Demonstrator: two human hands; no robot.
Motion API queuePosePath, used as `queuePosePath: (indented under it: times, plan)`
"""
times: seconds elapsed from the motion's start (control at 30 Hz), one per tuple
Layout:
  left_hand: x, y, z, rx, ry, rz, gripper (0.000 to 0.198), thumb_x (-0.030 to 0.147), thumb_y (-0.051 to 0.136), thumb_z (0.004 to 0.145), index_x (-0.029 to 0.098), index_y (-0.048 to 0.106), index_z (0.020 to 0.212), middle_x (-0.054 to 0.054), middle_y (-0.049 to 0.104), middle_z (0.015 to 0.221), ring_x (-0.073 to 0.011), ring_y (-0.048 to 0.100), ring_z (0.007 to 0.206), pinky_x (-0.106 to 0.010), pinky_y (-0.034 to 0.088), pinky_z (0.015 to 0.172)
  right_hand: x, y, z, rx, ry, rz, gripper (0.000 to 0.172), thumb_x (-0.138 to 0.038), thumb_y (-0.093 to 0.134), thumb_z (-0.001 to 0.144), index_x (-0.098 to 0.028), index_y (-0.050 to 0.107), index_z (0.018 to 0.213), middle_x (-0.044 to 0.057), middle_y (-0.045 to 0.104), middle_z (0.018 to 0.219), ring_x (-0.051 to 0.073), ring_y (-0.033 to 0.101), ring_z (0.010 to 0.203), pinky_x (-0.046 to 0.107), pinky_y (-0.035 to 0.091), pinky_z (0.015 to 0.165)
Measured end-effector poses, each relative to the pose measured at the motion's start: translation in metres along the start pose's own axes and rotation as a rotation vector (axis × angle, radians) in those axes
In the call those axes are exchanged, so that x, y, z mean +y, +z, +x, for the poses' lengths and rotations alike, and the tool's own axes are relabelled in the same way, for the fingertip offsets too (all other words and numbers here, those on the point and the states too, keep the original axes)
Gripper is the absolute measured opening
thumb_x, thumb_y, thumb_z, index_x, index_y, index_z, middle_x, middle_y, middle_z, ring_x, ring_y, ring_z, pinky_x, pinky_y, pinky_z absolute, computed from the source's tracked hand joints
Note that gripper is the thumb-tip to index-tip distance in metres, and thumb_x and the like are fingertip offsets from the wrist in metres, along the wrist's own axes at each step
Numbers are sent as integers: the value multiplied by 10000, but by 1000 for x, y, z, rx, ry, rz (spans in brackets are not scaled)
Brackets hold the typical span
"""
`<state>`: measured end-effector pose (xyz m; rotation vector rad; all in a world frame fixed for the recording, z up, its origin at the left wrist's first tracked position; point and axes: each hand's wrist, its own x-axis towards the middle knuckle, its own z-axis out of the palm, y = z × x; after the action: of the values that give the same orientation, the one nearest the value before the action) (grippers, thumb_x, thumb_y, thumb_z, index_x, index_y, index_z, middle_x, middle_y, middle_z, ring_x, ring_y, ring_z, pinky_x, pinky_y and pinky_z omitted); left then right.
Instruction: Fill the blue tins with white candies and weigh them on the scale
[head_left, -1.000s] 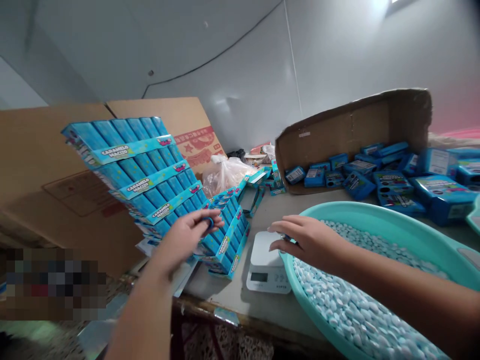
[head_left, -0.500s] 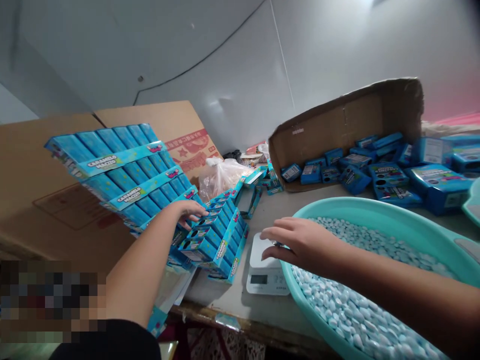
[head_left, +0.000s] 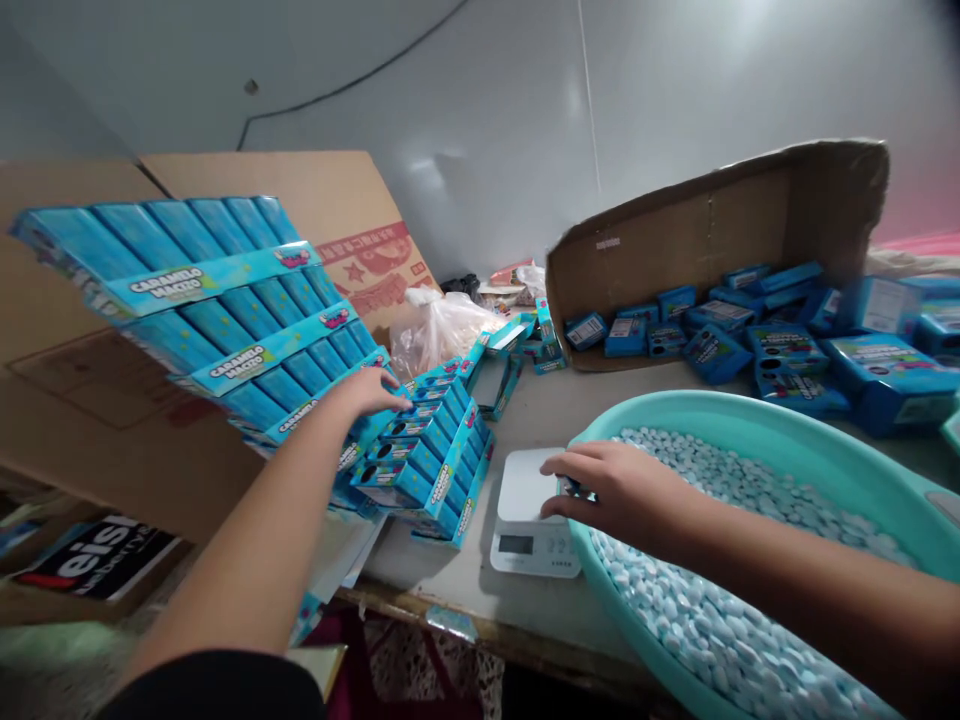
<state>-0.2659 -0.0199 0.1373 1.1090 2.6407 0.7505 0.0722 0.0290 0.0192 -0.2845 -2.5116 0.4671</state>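
My left hand point(head_left: 367, 393) reaches over the blue display tray of small candy boxes point(head_left: 439, 455), its fingers resting at the near row's top edge and partly curled. Behind and left of it leans a tall stack of filled display trays point(head_left: 240, 365) marked "Caramelo Macizo". My right hand point(head_left: 611, 482) hovers between a white kitchen scale point(head_left: 525, 495) and the rim of a turquoise basin point(head_left: 750, 402). Its thumb and fingers are curled around small pale-blue pieces that look like candies. Many pale blue and white candies point(head_left: 697, 615) fill the basin.
At the back right a cardboard carton point(head_left: 675, 225) lies on its side, with loose blue boxes point(head_left: 716, 350) spilling out. A large carton point(head_left: 90, 400) stands behind the stack at left. A plastic bag point(head_left: 435, 335) and an open blue tray point(head_left: 495, 385) sit at the back middle.
The view has shifted slightly. My right hand has moved a little right, from over the scale toward the basin's rim. My left hand stays at the candy boxes.
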Motion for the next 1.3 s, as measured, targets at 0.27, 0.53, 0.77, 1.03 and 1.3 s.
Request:
queuePosePath:
  times: [0.27, 0.53, 0.77, 1.03, 1.3]
  plan:
    - [30, 117, -165, -494, 464, -561, 382, 569, 678, 858, 220, 763, 988, -80, 769, 970, -263, 710, 934, -324, 548, 801, -9, 3, -1, -105, 109, -8, 191, -320, 669, 958, -144, 726, 1007, 99, 747, 929, 234, 683, 847, 317, 448, 720]
    - [26, 117, -178, -422, 263, -775, 544, 408, 864, 659, 201, 719, 1140, -103, 792, 1023, -294, 746, 987, -371, 599, 846, -18, -1, -1, -93, 117, -36, 379, -312, 796, 859, -143, 680, 1179, 116, 738, 990, 243, 669, 868, 304, 404, 703]
    - [-32, -12, -75, -4, 66, -21, 564, 576, 811, 542, 202, 751, 959, -89, 795, 1025, -306, 718, 1065, -359, 580, 904, -9, -17, 3, -61, 276, -10, 513, -556, 803, 816, -150, 691, 1108, 45, 678, 833, 175, 567, 698, 271, 298, 593]
    - [-39, -22, 11, -366, -215, 284, 519, 532, 886, 356, 210, 650, 687, -101, 761, 840, -299, 716, 818, -297, 501, 543, -7, -15, 3, -84, 271, 7, 434, -500, 794, 843, -162, 728, 1108, 37, 679, 799, 174, 556, 693, 275, 284, 603]
    - [-22, -19, 55, -724, -341, 445, 470, 344, 913, 336, 211, 576, 635, -111, 735, 785, -312, 729, 827, -350, 582, 592, -3, -15, 5, -81, 266, -1, 337, -431, 788, 863, -163, 726, 1057, 42, 700, 810, 174, 571, 694, 281, 284, 605]
